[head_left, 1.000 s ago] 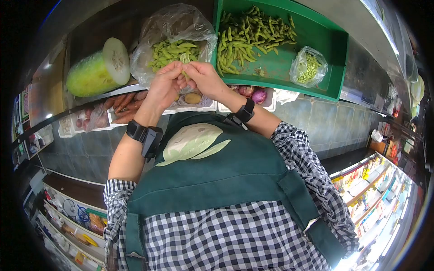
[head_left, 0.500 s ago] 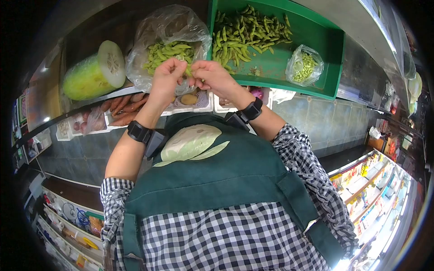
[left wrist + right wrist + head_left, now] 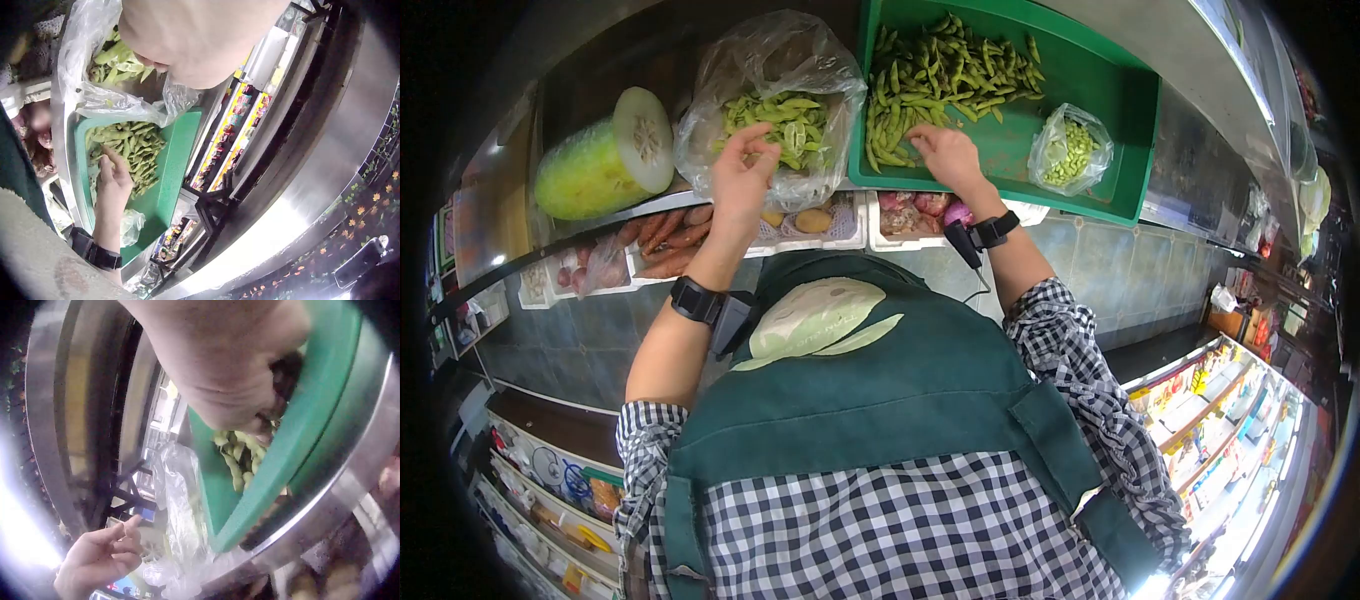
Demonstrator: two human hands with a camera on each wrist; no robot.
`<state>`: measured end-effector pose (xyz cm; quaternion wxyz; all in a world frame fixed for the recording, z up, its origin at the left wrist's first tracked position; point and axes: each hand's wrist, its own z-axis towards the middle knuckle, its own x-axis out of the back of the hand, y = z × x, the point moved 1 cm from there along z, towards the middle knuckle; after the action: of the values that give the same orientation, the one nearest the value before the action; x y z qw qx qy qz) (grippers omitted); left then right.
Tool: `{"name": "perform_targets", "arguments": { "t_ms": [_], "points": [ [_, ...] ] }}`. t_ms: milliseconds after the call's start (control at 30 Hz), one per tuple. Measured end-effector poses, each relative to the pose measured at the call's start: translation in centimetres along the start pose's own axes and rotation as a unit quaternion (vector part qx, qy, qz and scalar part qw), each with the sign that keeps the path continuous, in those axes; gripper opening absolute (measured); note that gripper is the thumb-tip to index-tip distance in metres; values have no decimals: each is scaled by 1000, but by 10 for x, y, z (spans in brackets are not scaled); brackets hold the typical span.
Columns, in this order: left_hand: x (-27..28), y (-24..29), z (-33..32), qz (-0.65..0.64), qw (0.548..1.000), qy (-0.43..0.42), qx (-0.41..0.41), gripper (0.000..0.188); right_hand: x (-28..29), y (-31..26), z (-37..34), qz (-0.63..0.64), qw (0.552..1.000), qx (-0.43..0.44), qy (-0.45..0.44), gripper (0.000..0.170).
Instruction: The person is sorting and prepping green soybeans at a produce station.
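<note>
Over the clear plastic bag (image 3: 700, 135) of green pods (image 3: 745, 112) hovers my left hand (image 3: 740, 178), thumb and index finger apart, with nothing visible between them. My right hand (image 3: 950, 160) reaches over the near left part of the green tray (image 3: 1020, 120), its fingertips at the edge of the pod pile (image 3: 890, 125). In the left wrist view the right hand (image 3: 115, 184) has its fingers loosely bent beside the pods (image 3: 140, 147). The right wrist view shows the left hand (image 3: 100, 559) by the bag (image 3: 181, 519); the right fingertips are mostly hidden there.
A small bag of shelled beans (image 3: 1072, 150) lies in the tray's right part. A cut winter melon (image 3: 590, 165) lies left of the large bag. Below the counter edge are crates with sweet potatoes (image 3: 665, 240), potatoes (image 3: 813, 222) and onions (image 3: 930, 205).
My hands were together over the bag and have separated. The right hand has moved right to the tray's pods; the left has shifted slightly left.
</note>
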<state>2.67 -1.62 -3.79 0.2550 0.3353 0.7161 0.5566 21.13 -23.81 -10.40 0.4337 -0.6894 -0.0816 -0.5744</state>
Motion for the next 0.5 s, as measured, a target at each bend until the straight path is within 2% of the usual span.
{"name": "perform_targets", "arguments": {
  "t_ms": [33, 67, 133, 167, 233, 300, 500],
  "points": [
    [-3, 1, -1, 0, 1000, 0, 0, 28, -3, -1, -1, -33, 999, 35, -21, 17],
    [-7, 1, -3, -16, 999, -24, 16, 29, -4, 1, -1, -33, 999, 35, -21, 17],
    [-9, 2, -4, -33, 998, -45, 31, 29, -5, 6, 2, -144, 987, -71, -15, 16],
    [-8, 2, -4, -31, 998, -46, 34, 29, -4, 9, 3, -143, 987, -69, -17, 16],
    [-4, 0, -4, -29, 998, -48, 39, 28, 4, 17, 1, -105, 987, -106, 54, 14],
    [0, -3, -3, -22, 998, -46, 31, 27, 7, 19, 0, -87, 989, -102, 60, 12],
    [-9, -3, -5, -31, 996, -56, 56, 25, 0, 7, 3, -86, 994, -62, -14, 17]
  ]
}}
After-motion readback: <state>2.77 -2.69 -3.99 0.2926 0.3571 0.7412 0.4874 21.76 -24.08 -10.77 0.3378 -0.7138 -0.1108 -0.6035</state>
